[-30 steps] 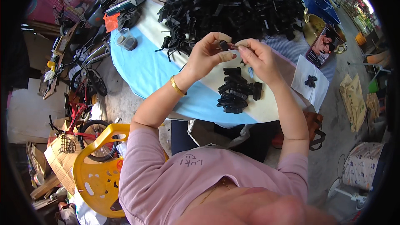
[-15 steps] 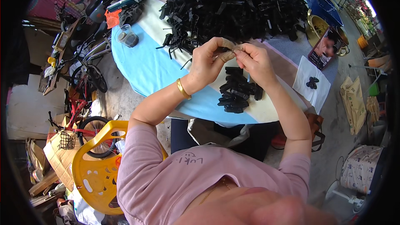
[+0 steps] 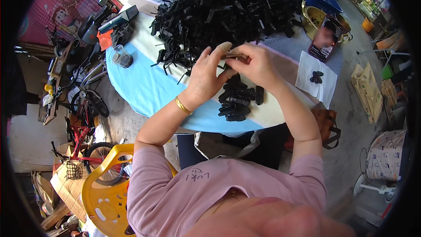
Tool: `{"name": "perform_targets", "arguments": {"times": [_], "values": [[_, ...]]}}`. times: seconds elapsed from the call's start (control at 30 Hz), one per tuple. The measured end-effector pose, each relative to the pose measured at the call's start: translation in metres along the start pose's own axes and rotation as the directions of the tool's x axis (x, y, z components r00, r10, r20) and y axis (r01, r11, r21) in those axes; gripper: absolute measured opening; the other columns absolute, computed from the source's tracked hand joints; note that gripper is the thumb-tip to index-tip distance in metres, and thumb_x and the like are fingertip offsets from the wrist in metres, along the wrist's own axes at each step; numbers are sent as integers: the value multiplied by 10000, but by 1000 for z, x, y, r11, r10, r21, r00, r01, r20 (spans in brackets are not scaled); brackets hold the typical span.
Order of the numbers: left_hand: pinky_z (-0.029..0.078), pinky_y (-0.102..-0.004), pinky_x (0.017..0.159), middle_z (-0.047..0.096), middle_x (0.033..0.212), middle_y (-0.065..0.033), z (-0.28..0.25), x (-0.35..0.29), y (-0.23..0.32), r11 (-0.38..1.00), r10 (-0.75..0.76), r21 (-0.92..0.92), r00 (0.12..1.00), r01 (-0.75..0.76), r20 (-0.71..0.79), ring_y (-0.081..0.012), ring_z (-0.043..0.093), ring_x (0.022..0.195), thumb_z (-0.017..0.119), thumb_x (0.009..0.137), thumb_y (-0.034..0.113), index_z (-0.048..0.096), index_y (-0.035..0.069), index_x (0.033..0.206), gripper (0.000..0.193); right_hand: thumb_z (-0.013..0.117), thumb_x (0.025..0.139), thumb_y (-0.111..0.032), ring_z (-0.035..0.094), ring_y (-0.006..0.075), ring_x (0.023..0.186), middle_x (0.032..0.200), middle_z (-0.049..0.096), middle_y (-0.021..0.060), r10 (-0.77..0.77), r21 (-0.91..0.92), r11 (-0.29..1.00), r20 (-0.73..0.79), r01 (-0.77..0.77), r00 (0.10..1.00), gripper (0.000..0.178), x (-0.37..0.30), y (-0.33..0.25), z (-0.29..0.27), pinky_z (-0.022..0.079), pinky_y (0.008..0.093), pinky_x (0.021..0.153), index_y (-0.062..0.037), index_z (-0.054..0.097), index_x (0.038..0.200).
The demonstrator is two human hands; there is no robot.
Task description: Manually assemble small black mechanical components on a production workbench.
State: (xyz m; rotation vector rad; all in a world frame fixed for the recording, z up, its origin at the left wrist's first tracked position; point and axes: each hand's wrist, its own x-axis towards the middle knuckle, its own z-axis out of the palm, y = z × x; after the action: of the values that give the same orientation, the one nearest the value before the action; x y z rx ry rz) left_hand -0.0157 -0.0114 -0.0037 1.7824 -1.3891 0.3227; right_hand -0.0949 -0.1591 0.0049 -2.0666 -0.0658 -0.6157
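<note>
The person's bare left hand (image 3: 204, 75) and bare right hand (image 3: 259, 66) were close together, fingers bent; anything between the fingertips was too hidden to make out, so whether either grip held something could not be told. Just nearer the body than the grip lay a cluster of small, oblong, black plastic-looking pieces (image 3: 237, 102); beyond the grip spread a tangled heap of black plastic-looking parts with thin strips (image 3: 228, 13). The pieces were probably light, stiff and rather smooth, best pinched by their long sides.
</note>
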Motion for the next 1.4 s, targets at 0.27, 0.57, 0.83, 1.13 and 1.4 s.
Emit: {"name": "perform_targets", "arguments": {"times": [0.27,0.57,0.83,1.13,1.4], "values": [[471,-366,884,576,1074,-127,-19,7,-21,122,-74,-785,794,607,603,-250,593,964,718,715,130,492,-12,1097,465,638,807,-94,538,41,689,785,626,5,-21,490,869,182,-72,983,161,4,3,-26,451,183,620,5,621,933],[536,-339,779,598,954,-175,-9,5,-20,-194,-59,-704,708,683,704,-251,629,857,655,783,108,514,-13,990,278,640,798,-83,553,43,702,802,636,11,-116,399,917,245,9,962,180,4,5,-22,452,180,639,1,623,956],[518,-305,791,595,893,-107,-5,2,-14,7,-286,-835,801,551,526,-182,618,834,606,810,39,509,10,869,117,534,850,-42,540,67,739,824,589,15,58,346,933,116,-95,992,180,2,-2,-11,434,186,667,3,568,1020],[504,-264,768,584,945,-79,-2,-2,-12,433,-399,-802,885,412,239,-138,593,843,580,811,-30,475,-15,1055,266,551,850,-97,477,60,547,628,539,13,44,148,987,89,-57,995,105,0,3,-1,376,194,492,4,581,853],[486,-218,748,595,921,-49,6,-5,-6,539,-411,-790,910,292,56,-78,566,834,611,794,-22,535,-21,999,219,496,884,-97,452,48,577,635,501,-16,82,182,977,176,-114,981,117,-1,2,0,356,181,527,-8,562,847]]}}
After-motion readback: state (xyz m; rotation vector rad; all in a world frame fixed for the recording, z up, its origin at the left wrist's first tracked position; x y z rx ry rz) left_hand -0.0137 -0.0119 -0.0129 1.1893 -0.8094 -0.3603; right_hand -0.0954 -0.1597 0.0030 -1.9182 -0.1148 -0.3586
